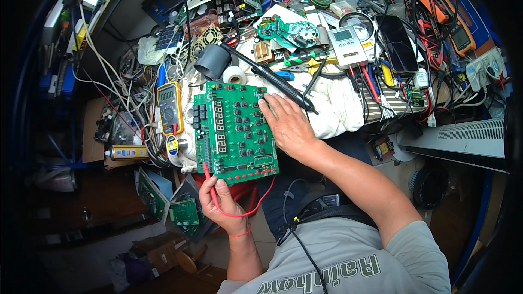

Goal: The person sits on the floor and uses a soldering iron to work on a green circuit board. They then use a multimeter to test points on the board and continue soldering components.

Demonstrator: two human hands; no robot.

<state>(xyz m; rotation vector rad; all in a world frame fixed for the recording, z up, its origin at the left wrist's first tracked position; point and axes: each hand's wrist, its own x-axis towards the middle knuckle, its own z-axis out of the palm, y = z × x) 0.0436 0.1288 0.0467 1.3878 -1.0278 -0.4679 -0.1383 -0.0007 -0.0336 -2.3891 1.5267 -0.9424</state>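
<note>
A green circuit board (253,130) with black push buttons and white digit displays lies tilted at the bench's front edge. My left hand (222,204) is closed around a red test probe (206,170) at the board's lower left corner; its tip reaches the row of parts along the left side. The probe's red lead loops below the board. My right hand (289,127) grips the board's right edge, fingers laid over its face and thumb hidden. Left of the board, a yellow multimeter (170,110) stands with its display lit.
Behind the board lie a black rod-shaped tool (272,79), a grey cup-shaped piece (212,61) and a white roll (235,75). Pliers (321,66), a grey tester (348,45), a phone (396,43) and tangled cables crowd the bench. A yellow can (128,152) lies at left.
</note>
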